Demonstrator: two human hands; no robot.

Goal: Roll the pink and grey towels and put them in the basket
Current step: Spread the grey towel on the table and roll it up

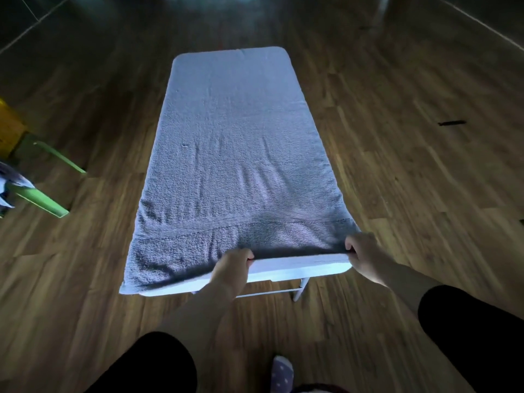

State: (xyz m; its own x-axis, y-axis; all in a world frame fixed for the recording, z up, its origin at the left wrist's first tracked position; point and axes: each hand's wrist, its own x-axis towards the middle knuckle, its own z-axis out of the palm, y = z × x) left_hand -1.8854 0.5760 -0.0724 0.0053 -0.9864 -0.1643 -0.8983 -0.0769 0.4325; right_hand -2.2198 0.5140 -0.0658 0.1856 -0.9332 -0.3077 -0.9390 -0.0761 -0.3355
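A grey towel (pixel 235 143) lies spread flat lengthwise over a narrow white table (pixel 283 269), covering almost all of its top. My left hand (pixel 231 269) grips the towel's near edge around its middle. My right hand (pixel 364 255) grips the same edge at the near right corner. Between my hands the edge is lifted slightly off the table. No pink towel and no basket are in view.
Wooden floor surrounds the table. At the left edge stand green legs (pixel 42 199) of some furniture with a yellow object (pixel 8 123) and a bit of cloth (pixel 8 182). A small dark strip (pixel 450 123) lies on the floor at the right. My socked foot (pixel 280 373) is below.
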